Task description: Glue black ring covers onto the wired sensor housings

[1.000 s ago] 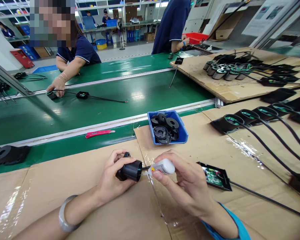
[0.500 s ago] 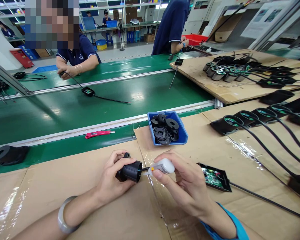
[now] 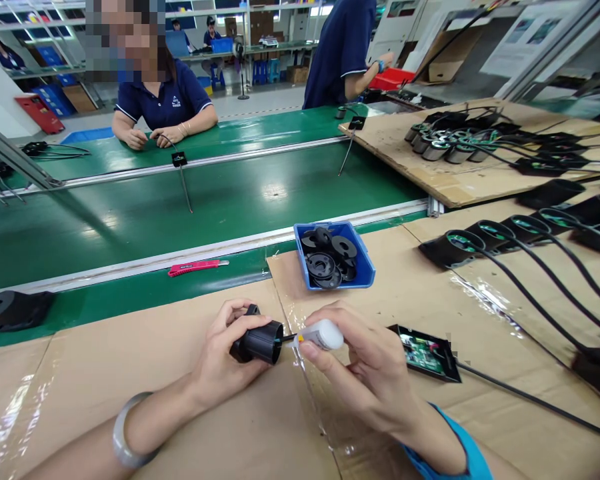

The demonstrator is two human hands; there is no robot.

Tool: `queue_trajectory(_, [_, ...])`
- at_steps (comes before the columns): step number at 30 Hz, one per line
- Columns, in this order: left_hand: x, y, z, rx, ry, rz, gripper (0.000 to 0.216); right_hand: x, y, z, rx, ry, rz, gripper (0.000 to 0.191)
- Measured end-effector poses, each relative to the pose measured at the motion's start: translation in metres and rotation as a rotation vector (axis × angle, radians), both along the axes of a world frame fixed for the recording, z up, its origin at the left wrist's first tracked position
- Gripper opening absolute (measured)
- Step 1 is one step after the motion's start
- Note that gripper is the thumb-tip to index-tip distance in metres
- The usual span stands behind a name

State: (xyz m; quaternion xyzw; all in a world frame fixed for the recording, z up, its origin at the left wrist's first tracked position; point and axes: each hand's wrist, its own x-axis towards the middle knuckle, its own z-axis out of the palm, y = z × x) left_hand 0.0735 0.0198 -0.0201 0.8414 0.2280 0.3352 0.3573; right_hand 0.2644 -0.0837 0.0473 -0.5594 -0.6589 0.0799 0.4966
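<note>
My left hand (image 3: 225,350) is closed around a black cylindrical housing (image 3: 263,343), its open end turned to the right. Between thumb and fingers of my right hand (image 3: 365,360) is a small white glue bottle (image 3: 325,335), tilted with its nozzle at the mouth of the housing. Whether the tip touches the inner wall I cannot tell. A dark cable shows behind the nozzle. Right of my right hand lies a black open case with a green circuit board (image 3: 425,353), a black cable running from it.
A blue bin (image 3: 367,267) of black discs stands ahead. A red utility knife (image 3: 195,267) lies by the green conveyor (image 3: 260,193). Black housings with cables (image 3: 463,247) line the right side. A co-worker (image 3: 165,100) sits across the conveyor; another person (image 3: 337,53) stands farther right.
The bottle has moved slightly left, nearer the housing mouth. My left hand stays in place. Across the conveyor, the co-worker has drawn both hands back and the small cabled case has shifted.
</note>
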Motion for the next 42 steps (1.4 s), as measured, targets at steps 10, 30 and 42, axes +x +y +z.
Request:
queue_trajectory(10, [0.0004,-0.0008,0.0001,-0.016,0.01,0.0,0.05,-0.0021,-0.0038,0.0018,0.024,-0.006,0.058,0.009])
queue_trajectory(30, [0.0034,-0.0016,0.0019,-0.027,-0.032,-0.004,0.047,-0.0063,-0.0098,0.0,0.048,-0.077,0.087,0.023])
queue_trajectory(42, [0.0019,-0.0009,0.0011,-0.025,-0.011,0.015,0.05,-0.0052,-0.0073,0.0023,0.058,-0.017,0.068,0.013])
